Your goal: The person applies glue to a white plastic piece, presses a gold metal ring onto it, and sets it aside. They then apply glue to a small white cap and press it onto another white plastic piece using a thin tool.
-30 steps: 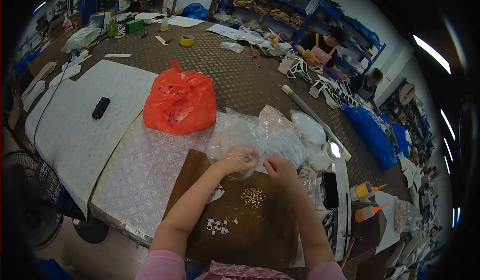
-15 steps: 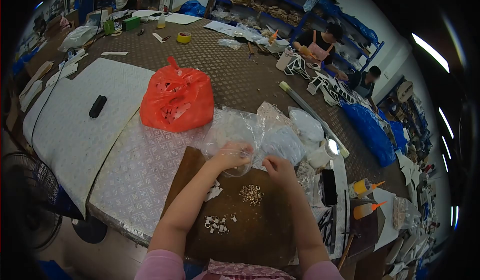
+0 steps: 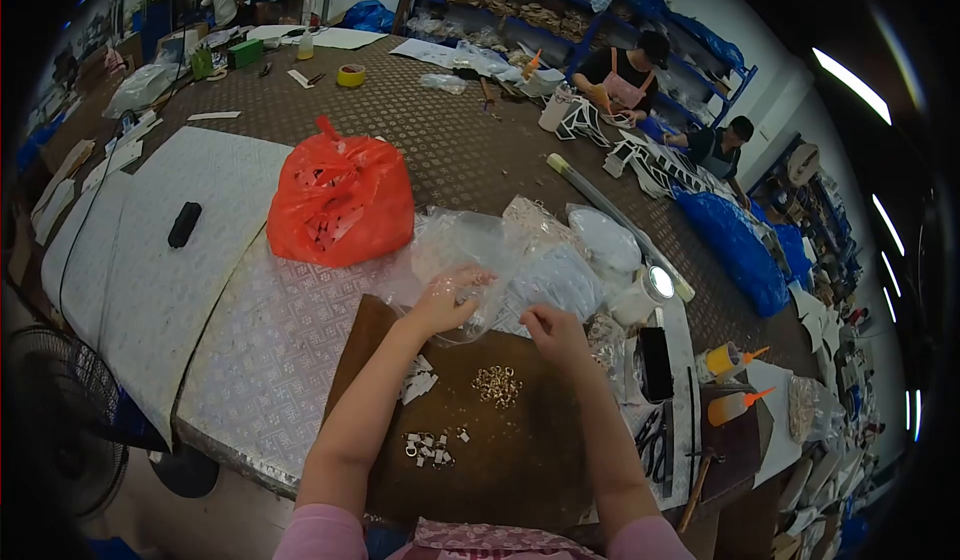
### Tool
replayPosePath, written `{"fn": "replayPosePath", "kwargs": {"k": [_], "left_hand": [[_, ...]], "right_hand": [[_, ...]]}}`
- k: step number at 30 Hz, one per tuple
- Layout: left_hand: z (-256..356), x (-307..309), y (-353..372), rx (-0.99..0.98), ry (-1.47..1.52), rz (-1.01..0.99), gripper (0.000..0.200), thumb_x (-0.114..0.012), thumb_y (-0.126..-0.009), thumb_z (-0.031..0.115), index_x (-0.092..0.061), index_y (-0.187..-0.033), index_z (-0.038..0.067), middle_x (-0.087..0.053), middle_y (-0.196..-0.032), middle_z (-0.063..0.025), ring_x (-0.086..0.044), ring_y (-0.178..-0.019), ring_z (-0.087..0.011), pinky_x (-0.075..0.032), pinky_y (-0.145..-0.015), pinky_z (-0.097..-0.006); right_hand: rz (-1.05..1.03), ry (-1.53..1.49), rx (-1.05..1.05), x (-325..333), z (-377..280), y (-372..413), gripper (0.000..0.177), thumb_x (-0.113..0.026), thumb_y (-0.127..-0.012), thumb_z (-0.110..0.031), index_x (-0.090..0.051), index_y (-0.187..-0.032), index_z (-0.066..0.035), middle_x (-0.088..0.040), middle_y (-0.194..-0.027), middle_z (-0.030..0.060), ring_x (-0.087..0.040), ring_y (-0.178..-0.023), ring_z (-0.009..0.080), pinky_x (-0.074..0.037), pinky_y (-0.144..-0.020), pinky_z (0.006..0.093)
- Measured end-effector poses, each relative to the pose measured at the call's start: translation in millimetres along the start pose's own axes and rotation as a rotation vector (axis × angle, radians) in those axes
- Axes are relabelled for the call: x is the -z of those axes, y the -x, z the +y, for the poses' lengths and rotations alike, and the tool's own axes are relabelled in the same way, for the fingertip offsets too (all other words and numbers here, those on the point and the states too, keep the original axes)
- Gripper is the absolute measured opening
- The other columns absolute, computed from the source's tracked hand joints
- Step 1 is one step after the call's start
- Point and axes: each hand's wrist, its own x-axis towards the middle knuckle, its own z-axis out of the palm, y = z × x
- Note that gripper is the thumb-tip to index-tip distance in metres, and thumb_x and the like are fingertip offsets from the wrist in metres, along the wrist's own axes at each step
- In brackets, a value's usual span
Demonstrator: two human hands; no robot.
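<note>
My left hand [image 3: 447, 303] grips a clear plastic bag [image 3: 462, 260] at the far edge of a brown board [image 3: 540, 460]. My right hand [image 3: 553, 336] rests on the board beside the bag, fingers curled, apparently empty. A small heap of metal rings [image 3: 497, 385] lies on the board just below both hands. A cluster of small white and metal pieces [image 3: 432, 448] sits nearer to me, and white scraps [image 3: 417, 380] lie by my left forearm.
A full orange bag [image 3: 341, 203] stands behind on patterned sheeting [image 3: 280, 340]. More clear bags [image 3: 585, 255], a tape roll [image 3: 650, 288], a black phone [image 3: 656, 363] and orange-capped bottles [image 3: 735, 407] lie right. A black object [image 3: 184, 225] lies left. Other people [image 3: 625, 70] work across the table.
My left hand has moved left with the clear bag, away from my right hand, which has let go and dropped to the board.
</note>
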Motion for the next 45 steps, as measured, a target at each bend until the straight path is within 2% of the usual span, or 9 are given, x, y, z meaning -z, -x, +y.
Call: {"fn": "replayPosePath", "kwargs": {"k": [4, 8, 14, 22, 27, 34, 39, 42, 45], "left_hand": [[19, -10, -3, -0.149, -0.132, -0.044, 0.034, -0.058, -0.076, 0.006, -0.065, -0.109, 0.013, -0.063, -0.107, -0.0128, -0.058, -0.104, -0.0319, -0.045, -0.092, -0.0392], [20, -10, -1, 0.013, -0.273, -0.269, 0.033, -0.059, -0.077, 0.007, -0.063, -0.110, 0.012, -0.061, -0.108, -0.0109, -0.055, -0.105, -0.0322, -0.044, -0.093, -0.0394], [18, -15, 1, -0.092, -0.291, -0.168, 0.013, -0.059, -0.076, 0.006, -0.065, -0.087, 0.009, -0.064, -0.092, -0.0066, -0.058, -0.095, -0.0297, -0.046, -0.085, -0.0385], [6, -19, 4, -0.198, -0.257, -0.118, 0.009, -0.063, -0.075, 0.010, -0.064, -0.084, 0.010, -0.062, -0.088, -0.0086, -0.058, -0.090, -0.0305, -0.047, -0.080, -0.0403], [-11, 4, 6, -0.094, -0.350, 0.174, 0.011, -0.063, -0.078, 0.009, -0.064, -0.088, 0.006, -0.063, -0.090, -0.0111, -0.060, -0.084, -0.0303, -0.049, -0.074, -0.0389], [-25, -7, 1, 0.054, -0.207, 0.025, 0.016, -0.057, -0.086, 0.009, -0.065, -0.098, 0.001, -0.067, -0.087, -0.0136, -0.063, -0.065, -0.0223, -0.049, -0.058, -0.0317], [-9, -14, 5, 0.505, -0.109, -0.131, 0.024, -0.052, -0.089, 0.011, -0.061, -0.108, -0.002, -0.067, -0.083, -0.0121, -0.061, -0.063, -0.0170, -0.049, -0.059, -0.0309], [0, -7, 18, 0.578, -0.361, -0.310, 0.031, -0.052, -0.088, 0.012, -0.059, -0.117, 0.004, -0.065, -0.082, -0.0202, -0.066, -0.065, -0.0236, -0.050, -0.061, -0.0341], [67, 1, 39, 0.489, -0.255, -0.316, 0.029, -0.053, -0.088, 0.014, -0.061, -0.114, 0.004, -0.066, -0.082, -0.0190, -0.067, -0.070, -0.0211, -0.050, -0.063, -0.0331]], "right_hand": [[-0.061, 0.036, 0.007, -3, -6, -5, 0.017, -0.059, -0.085, -0.024, -0.065, -0.088, -0.009, -0.060, -0.067, 0.0125, -0.059, -0.063, 0.0310, -0.045, -0.058, 0.0382], [-0.086, 0.064, -0.002, 0, -24, -9, 0.016, -0.057, -0.085, -0.024, -0.064, -0.086, -0.009, -0.059, -0.068, 0.0124, -0.059, -0.064, 0.0318, -0.045, -0.057, 0.0393], [-0.036, 0.086, 0.094, -6, -18, -8, 0.017, -0.057, -0.086, -0.024, -0.064, -0.085, -0.009, -0.060, -0.069, 0.0134, -0.060, -0.064, 0.0330, -0.045, -0.056, 0.0403], [-0.072, 0.067, -0.041, 9, -17, 10, 0.020, -0.057, -0.086, -0.026, -0.065, -0.091, -0.009, -0.062, -0.071, 0.0150, -0.061, -0.067, 0.0341, -0.046, -0.058, 0.0405], [0.008, -0.150, -0.242, 31, 1, 34, 0.026, -0.050, -0.093, -0.026, -0.064, -0.087, -0.005, -0.058, -0.061, 0.0054, -0.056, -0.054, 0.0190, -0.043, -0.052, 0.0318], [0.012, -1.027, -0.356, 51, -9, 76, 0.021, -0.041, -0.096, -0.017, -0.056, -0.101, -0.002, -0.052, -0.076, 0.0011, -0.050, -0.066, 0.0090, -0.042, -0.062, 0.0224], [0.059, -0.956, -0.166, 60, -20, 100, 0.020, -0.042, -0.093, -0.011, -0.056, -0.105, -0.002, -0.052, -0.081, 0.0001, -0.049, -0.076, 0.0082, -0.040, -0.069, 0.0214], [0.080, -0.882, -0.077, 64, -32, 111, 0.019, -0.044, -0.094, -0.009, -0.054, -0.107, -0.001, -0.052, -0.089, 0.0020, -0.049, -0.082, 0.0094, -0.041, -0.074, 0.0225], [0.120, -0.801, 0.024, 64, -37, 120, 0.021, -0.045, -0.094, -0.006, -0.053, -0.113, -0.001, -0.051, -0.097, 0.0036, -0.050, -0.086, 0.0103, -0.042, -0.080, 0.0236]]}}
